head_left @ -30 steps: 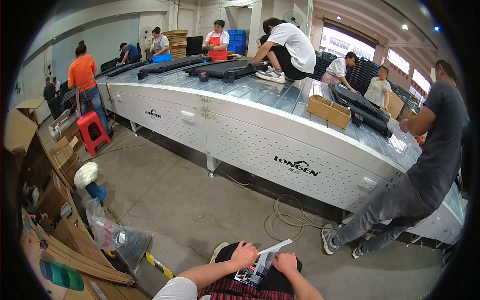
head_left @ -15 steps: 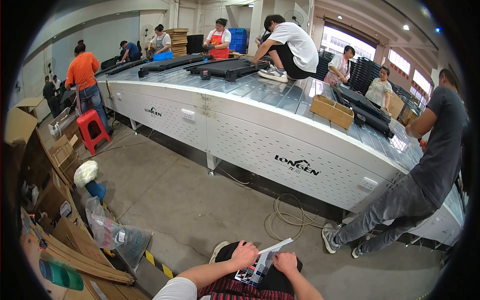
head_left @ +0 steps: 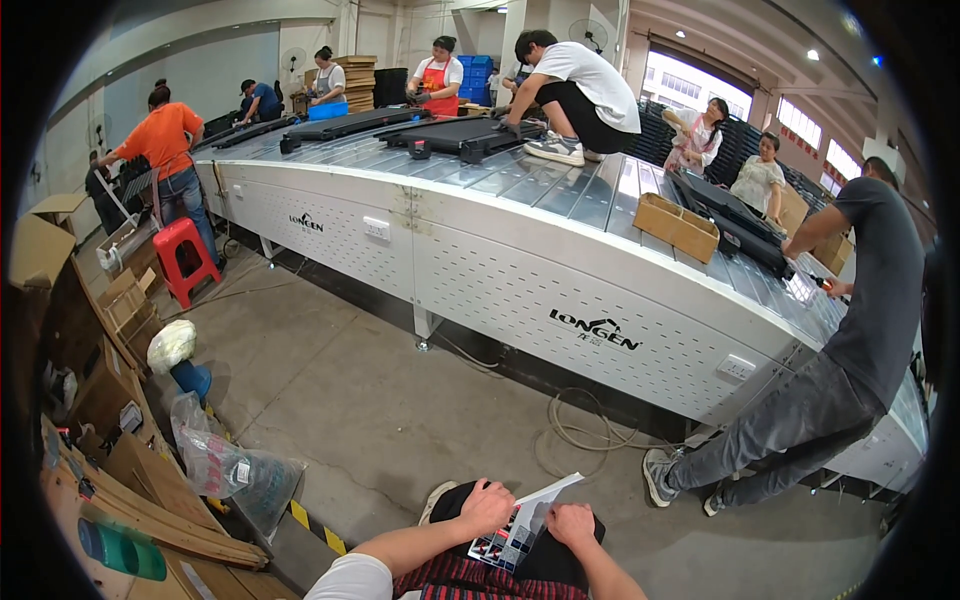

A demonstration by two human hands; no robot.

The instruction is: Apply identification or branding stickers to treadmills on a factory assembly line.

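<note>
A printed sheet [head_left: 500, 548] with dark and red panels rests over my dark-clothed lap, and a whitish strip [head_left: 552, 490] slants up to the right from its upper part. My left hand [head_left: 486, 508] is closed at the sheet's upper left edge. On the other side, my right hand [head_left: 571, 524] has its fingers curled in at the sheet's right edge, just under the strip. The fingertips of both hands are partly hidden, and whether the strip is separate from the sheet cannot be made out.
A long white conveyor table [head_left: 480, 270] crosses ahead, bearing black folded frames [head_left: 460, 135], a wooden box [head_left: 677, 226] and a crouching person [head_left: 590, 90]. Another person [head_left: 870, 270] stands close on the right. Coiled hose [head_left: 575, 435], plastic bags [head_left: 235, 470] and a red stool [head_left: 185, 262] occupy the floor.
My hands stay nearly still, the strip shifting slightly. The person on the right has reached farther over the table. The wooden box has slid right, and a person behind the table has raised an arm.
</note>
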